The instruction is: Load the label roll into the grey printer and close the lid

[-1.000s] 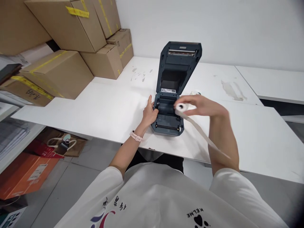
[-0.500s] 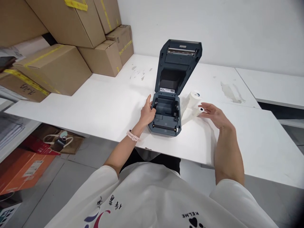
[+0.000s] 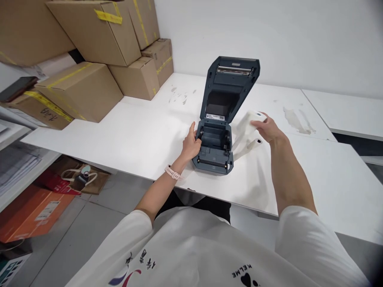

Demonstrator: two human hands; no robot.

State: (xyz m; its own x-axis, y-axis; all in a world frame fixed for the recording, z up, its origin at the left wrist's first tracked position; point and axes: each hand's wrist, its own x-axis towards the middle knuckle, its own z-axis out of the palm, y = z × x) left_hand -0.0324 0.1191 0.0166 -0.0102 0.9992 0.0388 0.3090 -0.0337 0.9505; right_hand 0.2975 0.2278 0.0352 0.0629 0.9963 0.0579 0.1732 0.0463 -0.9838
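A dark grey label printer [image 3: 212,153] stands on the white table with its lid [image 3: 235,85] raised and its roll bay exposed. Its left side is in the grip of my left hand [image 3: 190,144], the fingertips curled over the rim and one finger pointing up. To the right of the printer, my right hand [image 3: 268,128] is closed around a white label roll [image 3: 247,122], tilted and seemingly lifted off the table. Just in front of that hand lies a second, thinner paper roll [image 3: 251,145], with a dark core hole; a strip runs from it toward the printer.
Taped cardboard boxes [image 3: 86,89] are stacked at the table's left back, against the white wall. Below on the left are an orange box [image 3: 42,211] and a paper bag [image 3: 92,181]. A raised white surface [image 3: 353,107] adjoins at the right.
My right hand has moved from beside the thin roll up to the larger roll and taken hold of it, raising it. My left hand stays on the printer. The view has shifted slightly.
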